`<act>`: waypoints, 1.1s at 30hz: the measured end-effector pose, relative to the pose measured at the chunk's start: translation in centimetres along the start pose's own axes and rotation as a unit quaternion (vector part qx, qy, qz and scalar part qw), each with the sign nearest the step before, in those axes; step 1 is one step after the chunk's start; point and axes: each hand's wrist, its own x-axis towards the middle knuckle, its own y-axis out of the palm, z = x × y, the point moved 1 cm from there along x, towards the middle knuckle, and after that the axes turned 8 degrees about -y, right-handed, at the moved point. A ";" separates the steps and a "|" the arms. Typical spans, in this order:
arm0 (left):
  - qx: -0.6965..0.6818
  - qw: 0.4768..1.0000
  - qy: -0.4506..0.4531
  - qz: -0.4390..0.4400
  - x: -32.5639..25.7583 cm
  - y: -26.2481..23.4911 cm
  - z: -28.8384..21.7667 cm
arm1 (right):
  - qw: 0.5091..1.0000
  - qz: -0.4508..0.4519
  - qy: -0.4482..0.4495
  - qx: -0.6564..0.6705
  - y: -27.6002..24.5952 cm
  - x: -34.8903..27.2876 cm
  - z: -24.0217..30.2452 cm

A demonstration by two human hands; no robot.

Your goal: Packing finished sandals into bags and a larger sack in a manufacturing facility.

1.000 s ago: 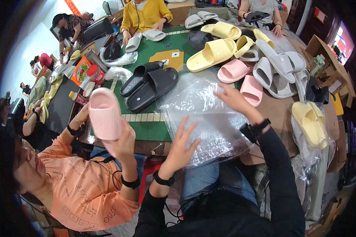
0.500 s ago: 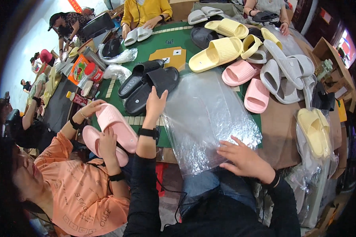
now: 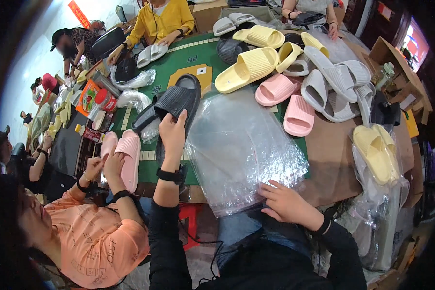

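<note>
My left hand [image 3: 171, 133] grips a black slide sandal [image 3: 179, 99] by its near end, lifted a little over the green table mat [image 3: 193, 60]. A second black sandal [image 3: 145, 117] lies just left of it. My right hand [image 3: 286, 205] rests on the near edge of a stack of clear plastic bags [image 3: 241, 145] and pinches the top one. Both sleeves are black, and a dark band sits on my left wrist.
A person in an orange shirt at my left holds a pair of pink sandals [image 3: 125, 157]. Yellow [image 3: 246, 70], pink [image 3: 287, 99] and grey sandals [image 3: 336, 82] pile up at the far right. Bagged yellow sandals [image 3: 377, 154] hang at the right. Other people sit across the table.
My left hand reached forward past the bags and took hold of the black sandal. My right hand pulled back to the near edge of the bags. The neighbour brought the pink sandals together.
</note>
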 end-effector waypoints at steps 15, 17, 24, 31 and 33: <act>-0.302 0.945 -0.008 0.122 -5.4 -5.5 -13.5 | 0.983 -0.128 0.057 -0.118 6.5 4.5 1.7; -0.409 0.908 -0.022 0.093 -6.9 -4.9 -15.9 | 0.985 -0.090 0.087 -0.122 8.3 3.8 1.5; -0.474 0.871 0.022 0.127 -10.6 -6.4 -17.9 | 0.983 0.023 0.160 -0.082 8.3 3.9 2.3; -0.446 0.875 0.001 0.188 -12.7 2.0 -17.9 | 0.978 0.072 0.185 -0.057 7.2 4.3 2.4; -0.352 0.908 -0.054 0.220 -11.5 4.8 -14.7 | 0.975 0.114 0.177 -0.069 7.2 4.8 2.8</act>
